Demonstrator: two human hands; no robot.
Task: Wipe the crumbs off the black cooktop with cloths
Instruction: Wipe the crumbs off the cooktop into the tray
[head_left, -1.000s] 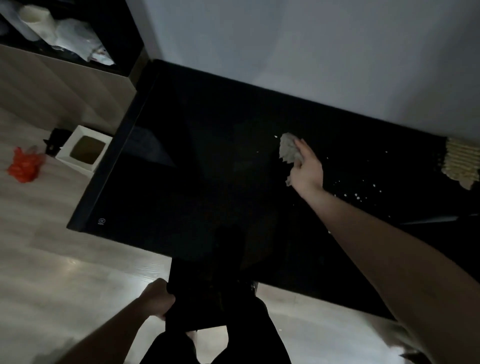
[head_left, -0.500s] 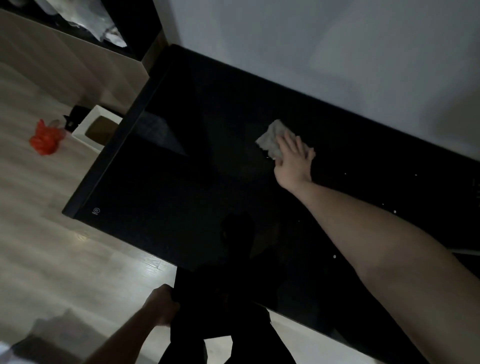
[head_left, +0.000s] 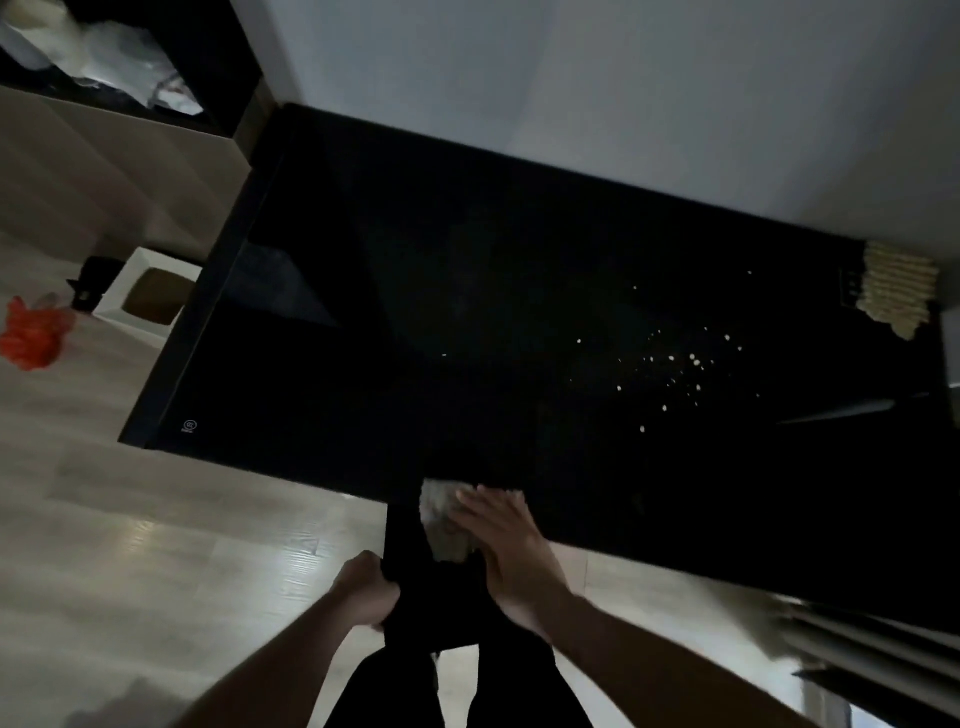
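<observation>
Our cloth (head_left: 440, 525) sits at the lower centre, right on the cooktop's (head_left: 415, 291) near edge, under our right hand (head_left: 511, 558), whose fingers lie flat and slightly spread on it. Our left hand (head_left: 366, 595) grips dark fabric (head_left: 415, 587), fingers curled around it, just below the edge. Crumbs (head_left: 670, 364) lie scattered at right of centre, well apart from the cloth. If we sweep past the edge, anything gathered could drop to the floor (head_left: 156, 545); that right-hand patch looks unwiped.

orange bag (head_left: 32, 335), white box (head_left: 148, 300), noodle block (head_left: 897, 285)
</observation>
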